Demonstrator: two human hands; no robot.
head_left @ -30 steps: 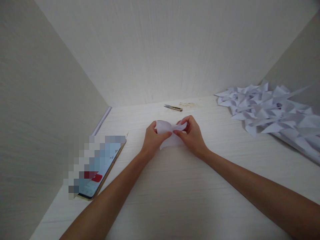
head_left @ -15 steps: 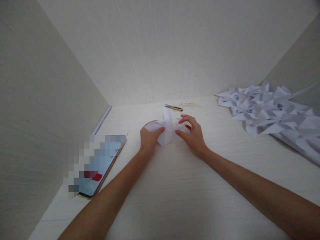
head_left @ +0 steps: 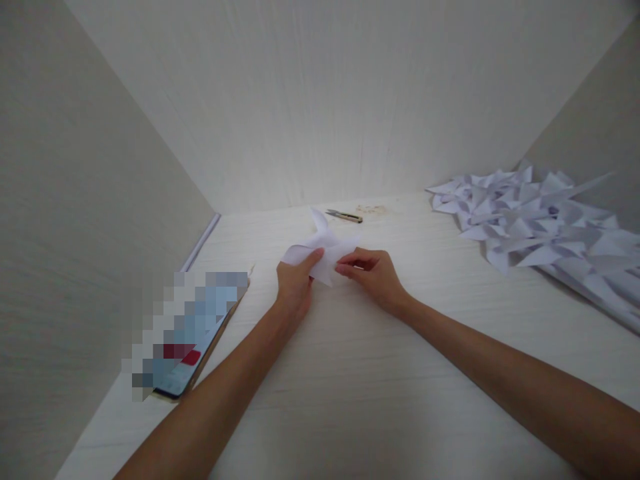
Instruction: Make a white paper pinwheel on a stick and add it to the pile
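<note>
A white paper pinwheel (head_left: 326, 243) with curled blades is held just above the table, around the middle of the view. My left hand (head_left: 294, 285) grips its left side, the thumb pressed near the centre where the folds meet. The other fingers of that hand are hidden underneath. At the lower right blade, my right hand (head_left: 379, 275) is closed in a pinch, thumb and fingertips at the paper's edge. Beyond the pinwheel lies a pair of thread snips (head_left: 345, 216), its blades pointing left.
A heap of white paper pinwheels (head_left: 530, 217) lies at the right, partly over a long white roll (head_left: 590, 300). To the left sits a phone (head_left: 187, 370), partly blurred out. A thin white rod (head_left: 201, 241) runs along the left wall. Walls (head_left: 320, 100) enclose the table.
The pinwheel has turned, so its top blade now leans left. My right hand has gone from spread fingers to a pinch at the lower right blade, moving slightly left.
</note>
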